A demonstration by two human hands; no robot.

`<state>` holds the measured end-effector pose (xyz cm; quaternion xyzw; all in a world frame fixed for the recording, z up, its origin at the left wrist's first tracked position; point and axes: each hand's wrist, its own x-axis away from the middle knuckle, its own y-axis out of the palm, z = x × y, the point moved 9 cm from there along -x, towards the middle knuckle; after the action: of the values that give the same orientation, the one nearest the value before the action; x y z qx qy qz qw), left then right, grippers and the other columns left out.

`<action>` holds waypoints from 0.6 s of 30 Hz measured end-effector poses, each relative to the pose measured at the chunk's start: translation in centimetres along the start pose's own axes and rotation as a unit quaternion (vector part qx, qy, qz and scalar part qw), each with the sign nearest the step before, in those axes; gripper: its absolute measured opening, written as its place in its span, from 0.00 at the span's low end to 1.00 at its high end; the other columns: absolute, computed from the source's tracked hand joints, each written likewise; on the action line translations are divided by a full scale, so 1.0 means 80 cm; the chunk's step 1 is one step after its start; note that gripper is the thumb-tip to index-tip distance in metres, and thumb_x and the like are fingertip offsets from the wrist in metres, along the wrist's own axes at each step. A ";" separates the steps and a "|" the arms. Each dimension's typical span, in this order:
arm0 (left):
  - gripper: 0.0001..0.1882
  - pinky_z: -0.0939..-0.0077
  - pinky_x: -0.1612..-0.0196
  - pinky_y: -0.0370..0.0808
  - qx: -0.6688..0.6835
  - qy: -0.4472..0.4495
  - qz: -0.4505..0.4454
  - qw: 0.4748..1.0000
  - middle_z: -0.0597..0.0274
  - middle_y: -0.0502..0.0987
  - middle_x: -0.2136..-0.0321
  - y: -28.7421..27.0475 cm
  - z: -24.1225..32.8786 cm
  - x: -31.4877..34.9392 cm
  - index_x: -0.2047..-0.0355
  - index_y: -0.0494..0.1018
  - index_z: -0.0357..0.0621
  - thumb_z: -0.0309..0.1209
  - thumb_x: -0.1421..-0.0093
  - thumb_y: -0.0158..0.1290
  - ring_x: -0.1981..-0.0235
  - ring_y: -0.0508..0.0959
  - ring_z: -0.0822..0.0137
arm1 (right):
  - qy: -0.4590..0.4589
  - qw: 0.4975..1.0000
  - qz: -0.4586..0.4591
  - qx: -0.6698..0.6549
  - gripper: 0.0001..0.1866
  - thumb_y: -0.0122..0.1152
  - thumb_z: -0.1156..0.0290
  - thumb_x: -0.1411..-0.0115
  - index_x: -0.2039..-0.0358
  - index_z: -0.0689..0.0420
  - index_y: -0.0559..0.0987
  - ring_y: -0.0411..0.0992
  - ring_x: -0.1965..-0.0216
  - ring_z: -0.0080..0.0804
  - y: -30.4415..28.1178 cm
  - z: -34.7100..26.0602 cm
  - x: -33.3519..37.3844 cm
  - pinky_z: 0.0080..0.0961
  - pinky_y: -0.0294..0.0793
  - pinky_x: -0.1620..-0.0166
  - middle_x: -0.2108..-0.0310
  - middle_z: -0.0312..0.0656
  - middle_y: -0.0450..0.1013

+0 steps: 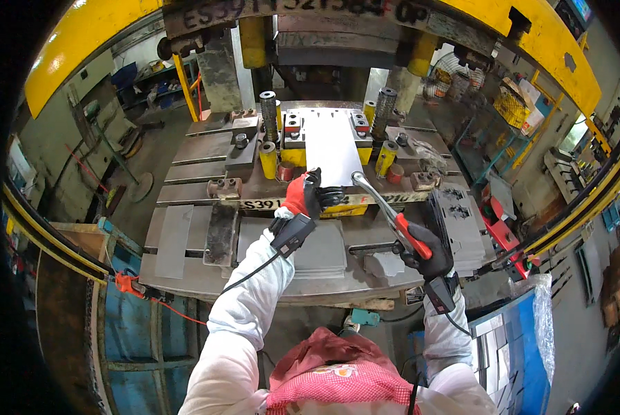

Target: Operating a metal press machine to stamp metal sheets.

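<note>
A bright flat metal sheet lies lengthwise over the die, its near end sticking out toward me. My left hand, in a red and black glove, is closed at the near left corner of this sheet, with the thumb on top; the fingers are partly hidden below. My right hand, in a black glove, is wrapped round the red handle of a long metal hand tool. The tool's round tip is beside the sheet's near right corner; whether it touches the sheet I cannot tell.
Guide posts and yellow cylinders flank the die. On the slotted press bed, flat sheets are stacked in front of me, with cut plates piled at right and a single strip at left. The press ram hangs overhead.
</note>
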<state>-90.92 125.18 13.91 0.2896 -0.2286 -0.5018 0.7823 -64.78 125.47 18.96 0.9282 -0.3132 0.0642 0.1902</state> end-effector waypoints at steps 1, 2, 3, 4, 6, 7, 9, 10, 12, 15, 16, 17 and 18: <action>0.17 0.68 0.74 0.77 0.007 -0.013 0.010 1.000 0.51 0.75 0.72 0.007 0.002 0.004 0.58 0.66 0.42 0.41 0.41 0.43 0.75 0.76 0.58 | -0.002 1.000 0.001 -0.001 0.29 0.52 0.47 0.52 0.56 0.56 0.67 0.60 0.89 0.18 -0.001 -0.001 -0.001 0.14 0.56 0.87 0.77 0.42 0.71; 0.17 0.68 0.74 0.77 0.020 -0.017 0.003 1.000 0.51 0.74 0.72 0.011 -0.002 0.004 0.58 0.66 0.42 0.41 0.41 0.43 0.75 0.76 0.57 | 0.001 1.000 0.007 -0.001 0.29 0.52 0.48 0.51 0.56 0.56 0.67 0.60 0.88 0.18 -0.002 0.000 0.002 0.13 0.56 0.87 0.77 0.42 0.71; 0.17 0.68 0.74 0.77 0.033 -0.015 -0.003 0.999 0.50 0.74 0.72 0.009 -0.001 0.006 0.58 0.66 0.42 0.41 0.41 0.43 0.75 0.76 0.57 | 0.003 1.000 0.008 0.000 0.29 0.52 0.48 0.51 0.55 0.56 0.67 0.60 0.88 0.18 0.003 -0.001 0.002 0.13 0.56 0.87 0.77 0.42 0.71; 0.17 0.68 0.74 0.76 0.045 -0.014 -0.008 0.999 0.50 0.74 0.72 0.007 0.000 0.006 0.58 0.66 0.42 0.42 0.41 0.44 0.75 0.76 0.57 | 0.006 1.000 0.009 0.002 0.29 0.52 0.48 0.51 0.55 0.56 0.67 0.61 0.88 0.18 0.006 -0.001 0.003 0.13 0.56 0.86 0.77 0.42 0.71; 0.18 0.68 0.75 0.76 0.041 -0.016 -0.008 0.999 0.49 0.74 0.72 0.003 0.002 0.005 0.59 0.65 0.42 0.42 0.41 0.44 0.76 0.76 0.57 | 0.003 1.000 -0.002 -0.004 0.28 0.51 0.49 0.50 0.55 0.55 0.67 0.61 0.88 0.18 0.006 -0.002 0.001 0.12 0.56 0.86 0.77 0.42 0.71; 0.18 0.68 0.76 0.76 0.040 -0.018 -0.008 0.999 0.49 0.74 0.72 0.001 0.002 0.005 0.59 0.65 0.42 0.42 0.41 0.44 0.77 0.76 0.57 | 0.001 1.000 -0.007 -0.007 0.27 0.51 0.50 0.50 0.55 0.55 0.67 0.61 0.88 0.18 0.005 -0.001 0.001 0.12 0.55 0.86 0.77 0.42 0.71; 0.18 0.68 0.76 0.75 0.040 -0.022 0.002 0.999 0.47 0.74 0.72 -0.002 0.001 0.004 0.59 0.65 0.43 0.42 0.42 0.45 0.77 0.75 0.56 | 0.006 0.999 0.010 -0.032 0.27 0.50 0.52 0.48 0.52 0.55 0.65 0.59 0.88 0.20 0.000 0.006 0.001 0.14 0.55 0.86 0.78 0.44 0.70; 0.18 0.68 0.77 0.75 0.040 -0.025 0.006 0.999 0.46 0.74 0.72 -0.002 0.000 0.003 0.59 0.65 0.43 0.43 0.42 0.46 0.78 0.75 0.56 | 0.007 0.999 0.019 -0.044 0.27 0.49 0.53 0.47 0.51 0.55 0.64 0.58 0.89 0.21 -0.003 0.010 0.001 0.15 0.54 0.87 0.78 0.45 0.70; 0.17 0.66 0.76 0.75 0.035 -0.021 -0.012 0.999 0.52 0.74 0.73 -0.001 0.000 0.002 0.59 0.64 0.45 0.41 0.44 0.47 0.76 0.76 0.53 | -0.002 0.999 0.007 -0.038 0.26 0.49 0.54 0.47 0.52 0.55 0.65 0.57 0.89 0.21 -0.004 0.010 0.001 0.15 0.54 0.87 0.77 0.45 0.70; 0.16 0.62 0.74 0.75 0.073 -0.042 -0.017 0.996 0.52 0.74 0.70 0.004 -0.014 -0.002 0.59 0.65 0.44 0.39 0.44 0.47 0.74 0.76 0.51 | -0.014 0.999 -0.002 -0.029 0.25 0.48 0.54 0.47 0.52 0.55 0.64 0.57 0.89 0.22 -0.010 0.011 0.002 0.16 0.53 0.87 0.77 0.45 0.70; 0.16 0.61 0.73 0.75 0.091 -0.065 -0.035 0.993 0.50 0.74 0.69 0.015 -0.022 -0.003 0.60 0.66 0.43 0.40 0.45 0.46 0.74 0.76 0.50 | -0.018 0.999 0.000 -0.028 0.25 0.48 0.54 0.47 0.52 0.55 0.64 0.57 0.88 0.22 -0.015 0.010 0.005 0.16 0.53 0.87 0.77 0.45 0.70; 0.16 0.60 0.72 0.75 0.108 -0.090 -0.053 0.989 0.48 0.74 0.68 0.027 -0.031 -0.005 0.61 0.66 0.43 0.40 0.45 0.46 0.73 0.76 0.49 | -0.023 0.999 0.006 -0.030 0.25 0.49 0.54 0.47 0.53 0.55 0.65 0.58 0.88 0.22 -0.021 0.008 0.009 0.16 0.53 0.87 0.77 0.45 0.70; 0.17 0.60 0.71 0.75 -0.050 -0.001 -0.059 0.997 0.46 0.74 0.67 -0.011 -0.017 -0.021 0.60 0.66 0.43 0.41 0.45 0.46 0.72 0.76 0.49 | -0.024 0.999 -0.011 -0.030 0.24 0.49 0.54 0.47 0.54 0.55 0.65 0.58 0.88 0.22 -0.005 0.006 0.007 0.16 0.53 0.87 0.77 0.44 0.70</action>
<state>-91.27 126.75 12.25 0.2633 -0.1862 -0.5584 0.7643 -64.08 125.27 18.50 0.9269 -0.3090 0.0306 0.2107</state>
